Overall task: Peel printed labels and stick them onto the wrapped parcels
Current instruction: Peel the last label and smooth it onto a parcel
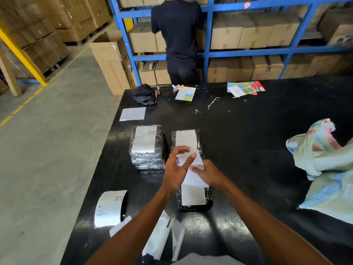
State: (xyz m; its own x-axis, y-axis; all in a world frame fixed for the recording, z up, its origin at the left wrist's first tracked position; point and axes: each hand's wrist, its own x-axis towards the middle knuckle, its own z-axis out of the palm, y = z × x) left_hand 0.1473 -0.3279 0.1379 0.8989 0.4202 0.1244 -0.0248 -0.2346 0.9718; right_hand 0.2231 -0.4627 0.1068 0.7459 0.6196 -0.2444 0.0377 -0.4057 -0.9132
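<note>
1. We see a blue shelving rack (pixel 208 52) behind the table, its bays filled with closed brown cartons (pixel 254 34); an open tall carton (pixel 110 62) stands on the floor at the rack's left end, and we cannot tell what is inside it.
2. On the black table (pixel 248 140) lie a grey sheet of blank stickers (pixel 132 113), a black cap (pixel 144 93), a white sheet with coloured squares (pixel 185 93), a fan of coloured sheets (pixel 245 88) and a pair of spectacles (pixel 213 102).
3. A pale woven sack (pixel 324 161) slumps at the table's right edge. A person in dark clothes (pixel 178 39) stands at the rack with their back to us.
4. Near the front edge, a curled printed label (pixel 110 208) rests on the table, with white backing strips (pixel 160 236) beside it.
5. Three wrapped parcels show: a stack at the left (pixel 147 148) with a label on top, a far parcel (pixel 186 139) also labelled, and a near parcel (pixel 194 197) bearing a white label.
6. Our left hand (pixel 176 167) and right hand (pixel 209 174) meet above the gap between the far and near parcels, pinching a white label strip (pixel 193 169) between thumbs and fingertips; the left hand's other fingers are spread loose.
7. The strip looks blurred, its print unreadable.
</note>
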